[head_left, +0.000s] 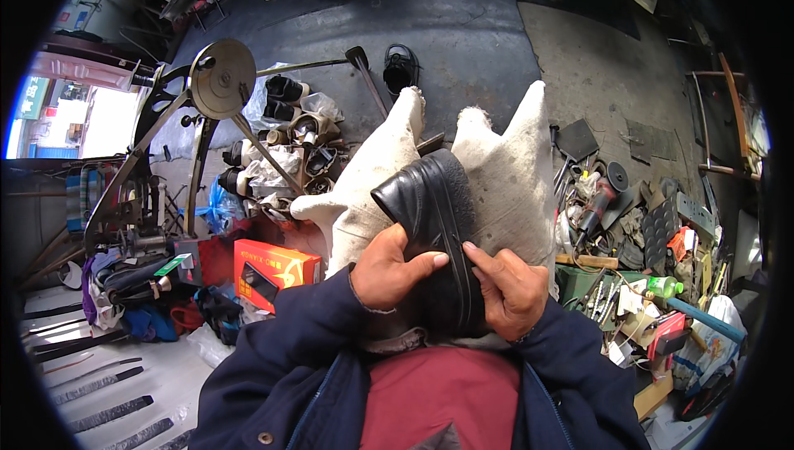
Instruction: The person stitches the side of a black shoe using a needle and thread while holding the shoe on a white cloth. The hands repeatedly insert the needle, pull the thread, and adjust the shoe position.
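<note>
Left: machine wheel (222, 78), upright. Red box (302, 275) below it. Left hand (387, 272) gripping black shoe (426, 202), thumb along its side; shoe over pale cloth (514, 181), between hands. Right hand (511, 289) fingers curled, forefinger touching shoe; grip unclear. Far right: grinder (595, 208).

L hand (389, 266) fwd-L of torso (442, 396), thumb (424, 265) extended inward; R hand (511, 291) fwd-R of torso, index finger (485, 260) pointing inward, others bent.
</note>
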Motion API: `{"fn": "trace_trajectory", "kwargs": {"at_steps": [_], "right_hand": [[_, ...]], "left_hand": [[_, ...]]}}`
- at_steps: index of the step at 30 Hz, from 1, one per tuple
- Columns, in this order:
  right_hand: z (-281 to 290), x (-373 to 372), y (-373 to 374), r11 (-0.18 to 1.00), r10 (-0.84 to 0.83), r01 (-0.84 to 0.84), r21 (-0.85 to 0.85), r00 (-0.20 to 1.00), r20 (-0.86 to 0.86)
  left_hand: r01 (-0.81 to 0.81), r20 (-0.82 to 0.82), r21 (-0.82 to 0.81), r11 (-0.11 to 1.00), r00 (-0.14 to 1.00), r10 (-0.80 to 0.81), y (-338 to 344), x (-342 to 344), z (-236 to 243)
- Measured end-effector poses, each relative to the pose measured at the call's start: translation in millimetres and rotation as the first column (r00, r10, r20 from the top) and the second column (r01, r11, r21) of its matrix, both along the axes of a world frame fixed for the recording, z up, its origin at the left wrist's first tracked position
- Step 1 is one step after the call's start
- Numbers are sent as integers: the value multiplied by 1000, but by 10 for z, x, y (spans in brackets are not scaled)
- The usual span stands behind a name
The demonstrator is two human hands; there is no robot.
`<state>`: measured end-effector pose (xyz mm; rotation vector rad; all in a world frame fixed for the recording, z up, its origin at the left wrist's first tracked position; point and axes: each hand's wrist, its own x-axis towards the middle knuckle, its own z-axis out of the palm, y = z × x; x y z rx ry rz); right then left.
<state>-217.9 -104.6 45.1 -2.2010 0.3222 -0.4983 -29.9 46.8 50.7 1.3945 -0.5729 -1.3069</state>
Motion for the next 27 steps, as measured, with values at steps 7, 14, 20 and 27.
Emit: {"fn": "trace_trajectory", "kwargs": {"at_steps": [7,14,20,27], "right_hand": [[284,36,-191,899,108,-45,435,987,-121],[573,155,-616,873,356,-183,451,873,-335],[479,203,-471,887,212,-104,450,957,-197],[317,129,-382,925,221,-160,346,965,-144]], "left_hand": [[-6,-86,6,1000,996,6,19,-6,9],[18,-77,-10,1000,997,-19,1,12,17],[-33,-119,-18,999,992,31,-4,-12,40],[-22,-144,2,1000,989,22,1,-1,44]]}}
